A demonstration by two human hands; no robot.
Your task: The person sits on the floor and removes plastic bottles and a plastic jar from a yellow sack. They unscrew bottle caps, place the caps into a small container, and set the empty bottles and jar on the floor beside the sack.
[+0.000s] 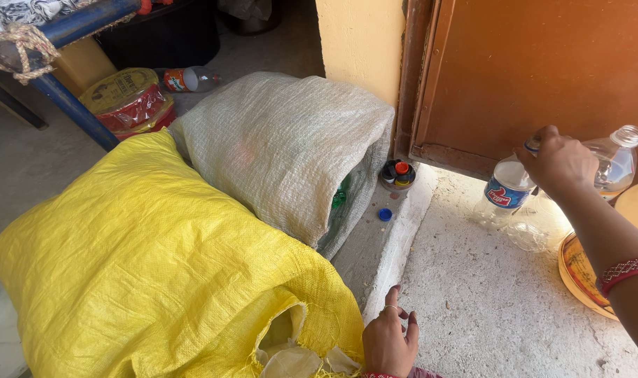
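On the pale concrete step [487, 308] below the brown door [543, 70], seen from our head camera, we have our right hand [560, 162] closed over the top of a clear plastic bottle with a blue label [507, 190]. The fingers wrap its neck from above, which is how it stays upright and lifted slightly off the step. A second clear bottle [616, 164] with its cap on sits just behind that hand, and a crumpled clear bottle [525, 234] lies near the base of the held one. A round yellow tin lid [578, 273] rests under our forearm.

Our left hand [389, 339] presses down on the edge of the step beside the mouth of the yellow woven sack [144, 266], fingers loosely curled and holding nothing; it seems to brace us as we lean. The sack lies on its side with its mouth turned toward us, so its opening is within reach. A white woven sack [291, 147] lies behind it, also on its side. Loose bottle caps [397, 173] are gathered in a small pile by the door frame, with one blue cap [384, 214] apart from them.
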